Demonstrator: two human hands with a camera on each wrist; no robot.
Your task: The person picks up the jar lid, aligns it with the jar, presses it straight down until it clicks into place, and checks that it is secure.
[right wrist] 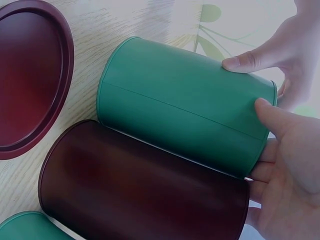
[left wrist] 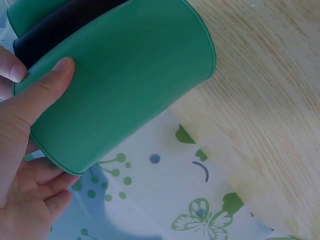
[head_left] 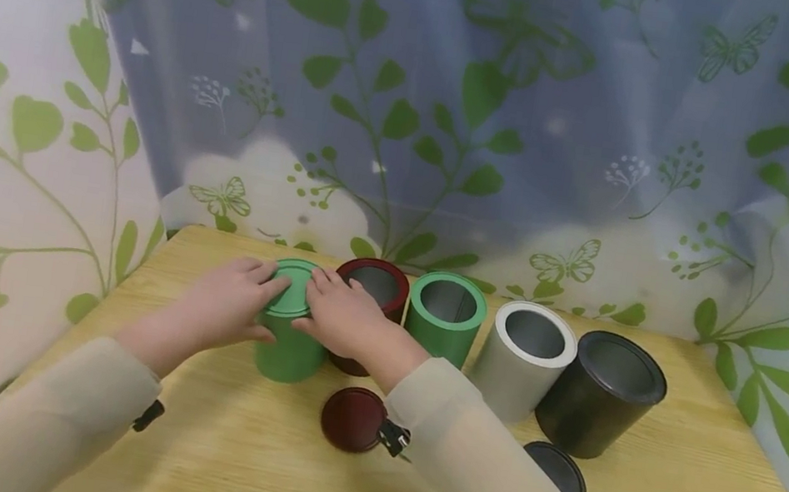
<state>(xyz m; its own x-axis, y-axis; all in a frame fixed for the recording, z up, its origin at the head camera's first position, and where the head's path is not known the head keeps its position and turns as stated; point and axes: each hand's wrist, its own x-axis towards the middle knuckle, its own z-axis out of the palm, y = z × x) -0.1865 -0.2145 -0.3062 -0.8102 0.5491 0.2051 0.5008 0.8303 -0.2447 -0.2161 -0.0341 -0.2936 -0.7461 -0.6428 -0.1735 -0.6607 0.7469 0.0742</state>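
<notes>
In the head view a lidded green can (head_left: 291,349) stands upright on the left, between both hands. My left hand (head_left: 226,302) rests its fingers on the green lid (head_left: 292,289) from the left, thumb against the can's side. From the right, my right hand (head_left: 343,310) lays its fingers on the same lid, its thumb also on the side. Both wrist views show thumbs near the top rim of the green can (left wrist: 120,85). Next to it stands a dark red can (right wrist: 145,185) without a lid, partly hidden by my right hand in the head view.
To the right stand an uncovered green can (head_left: 440,341), a white can (head_left: 515,381) and a black can (head_left: 587,408). A dark red lid (head_left: 353,419) lies in front, and a black lid (head_left: 559,475) is partly hidden by my right sleeve. A leaf-patterned curtain (head_left: 413,114) hangs behind the table.
</notes>
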